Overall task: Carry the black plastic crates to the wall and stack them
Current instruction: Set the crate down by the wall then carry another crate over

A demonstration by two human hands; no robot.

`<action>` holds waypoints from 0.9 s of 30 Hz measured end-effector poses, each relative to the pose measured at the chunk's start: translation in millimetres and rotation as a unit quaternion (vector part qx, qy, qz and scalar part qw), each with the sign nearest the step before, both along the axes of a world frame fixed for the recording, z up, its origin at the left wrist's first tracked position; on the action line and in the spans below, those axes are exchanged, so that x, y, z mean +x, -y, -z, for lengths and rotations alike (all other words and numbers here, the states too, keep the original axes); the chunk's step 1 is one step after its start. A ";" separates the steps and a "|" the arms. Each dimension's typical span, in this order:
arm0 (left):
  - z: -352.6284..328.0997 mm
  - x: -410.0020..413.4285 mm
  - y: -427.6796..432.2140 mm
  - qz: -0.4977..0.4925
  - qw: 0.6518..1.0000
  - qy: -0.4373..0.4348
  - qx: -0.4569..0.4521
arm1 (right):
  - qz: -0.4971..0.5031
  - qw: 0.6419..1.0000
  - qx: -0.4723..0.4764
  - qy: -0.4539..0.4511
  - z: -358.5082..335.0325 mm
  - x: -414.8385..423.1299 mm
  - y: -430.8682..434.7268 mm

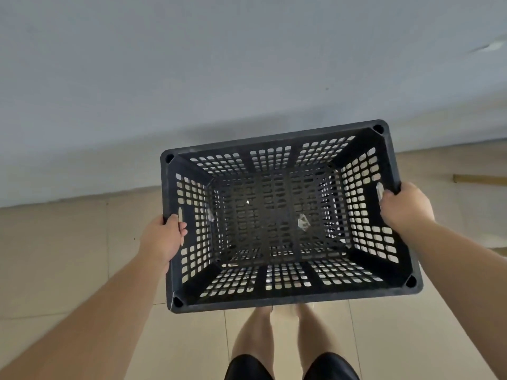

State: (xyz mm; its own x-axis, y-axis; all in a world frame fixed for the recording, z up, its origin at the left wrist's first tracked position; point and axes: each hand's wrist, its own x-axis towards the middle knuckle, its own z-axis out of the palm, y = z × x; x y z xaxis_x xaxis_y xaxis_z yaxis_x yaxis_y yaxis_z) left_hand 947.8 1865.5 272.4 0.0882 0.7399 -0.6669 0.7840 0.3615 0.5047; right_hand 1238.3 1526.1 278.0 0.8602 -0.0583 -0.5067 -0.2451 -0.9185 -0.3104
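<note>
A black plastic crate (282, 297) with perforated walls and floor hangs in front of me above the tiled floor, its open top facing the camera. My left hand (162, 238) grips the handle slot on its left short side. My right hand (406, 208) grips the handle slot on the right short side. Small scraps of paper lie inside on the crate's bottom. The crate's far long side is close to the grey wall (219, 78). No other crate is visible.
The grey wall meets the beige tiled floor (68, 256) just beyond the crate. My bare legs (277, 341) stand under the crate's near edge. A wooden stick (480, 179) lies along the floor at the right, by the wall.
</note>
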 end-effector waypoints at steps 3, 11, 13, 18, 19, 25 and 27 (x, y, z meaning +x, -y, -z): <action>18.1 4.0 -7.7 -0.003 1.000 0.000 0.009 | -0.005 1.000 -0.006 -0.007 16.9 1.9 -5.4; 52.5 6.1 -20.3 0.010 1.000 -0.001 0.015 | 0.004 1.000 -0.012 -0.022 40.9 4.1 -16.4; 57.4 4.1 -19.5 0.008 1.000 0.001 0.012 | 0.001 1.000 -0.013 -0.024 43.1 3.7 -17.4; 62.3 -0.2 -9.2 0.029 0.999 -0.015 0.033 | -0.005 0.999 -0.011 -0.035 45.4 6.4 -18.2; 62.2 -0.2 -7.1 0.033 0.999 -0.020 0.033 | -0.001 0.999 -0.009 -0.042 45.2 6.1 -18.2; 66.3 -7.3 -2.6 0.047 0.998 -0.029 0.039 | 0.004 0.998 -0.002 -0.062 46.2 6.1 -18.0; 67.2 -7.9 -2.3 0.051 0.997 -0.031 0.043 | 0.002 0.998 -0.004 -0.069 46.3 7.1 -16.8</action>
State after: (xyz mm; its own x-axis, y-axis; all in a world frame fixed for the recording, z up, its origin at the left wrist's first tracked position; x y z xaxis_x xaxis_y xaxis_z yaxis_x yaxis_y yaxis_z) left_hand 939.9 1867.9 205.2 0.1261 0.7834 -0.6086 0.8452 0.2364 0.4793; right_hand 1245.4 1543.0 231.8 0.7816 -0.0668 -0.6202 -0.2892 -0.9198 -0.2653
